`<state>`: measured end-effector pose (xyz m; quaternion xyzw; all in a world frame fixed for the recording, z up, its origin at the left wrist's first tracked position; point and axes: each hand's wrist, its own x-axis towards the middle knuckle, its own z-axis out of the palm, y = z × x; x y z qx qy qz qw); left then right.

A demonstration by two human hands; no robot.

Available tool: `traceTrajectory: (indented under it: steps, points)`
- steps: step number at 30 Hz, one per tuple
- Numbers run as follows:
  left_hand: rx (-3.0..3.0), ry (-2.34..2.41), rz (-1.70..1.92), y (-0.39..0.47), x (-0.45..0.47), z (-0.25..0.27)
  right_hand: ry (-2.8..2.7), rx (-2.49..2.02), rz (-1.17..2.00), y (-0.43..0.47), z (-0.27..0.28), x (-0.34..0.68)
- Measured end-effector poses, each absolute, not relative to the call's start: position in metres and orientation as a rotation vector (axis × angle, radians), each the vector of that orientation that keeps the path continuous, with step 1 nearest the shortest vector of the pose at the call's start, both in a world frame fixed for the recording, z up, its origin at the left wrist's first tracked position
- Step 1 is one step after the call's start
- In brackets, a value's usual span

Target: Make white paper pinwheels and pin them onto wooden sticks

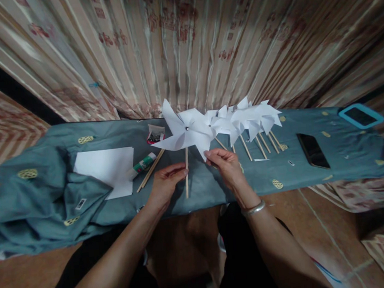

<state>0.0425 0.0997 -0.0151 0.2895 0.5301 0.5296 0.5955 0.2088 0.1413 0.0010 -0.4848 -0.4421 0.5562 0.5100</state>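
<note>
A white paper pinwheel [194,135] on a thin wooden stick is held up in front of me, with a round pin head at its centre. My left hand [167,182] is closed around the stick in a pinch, below the blades. With its fingertips, my right hand [225,163] pinches the tip of the lower right blade. Just behind and to the right lies a row of several more white pinwheels [243,117], overlapping one another, their sticks pointing toward me. A few loose wooden sticks [150,172] rest left of the held pinwheel.
On the green cloth-covered table [258,178] are a stack of white paper [105,169], a glue stick [144,163] and a small box of pins [155,133]. A dark phone [312,150] and a blue-framed device [361,116] lie at right. Patterned curtains [183,41] hang behind.
</note>
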Motion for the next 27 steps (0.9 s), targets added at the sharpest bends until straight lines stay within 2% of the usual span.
traceTrajectory:
  steps: [27]
  points:
    - [0.664, 1.185, 1.233, 0.099, 0.044, -0.015, -0.977, -1.092, 1.586, 0.132, 0.000, 0.192]
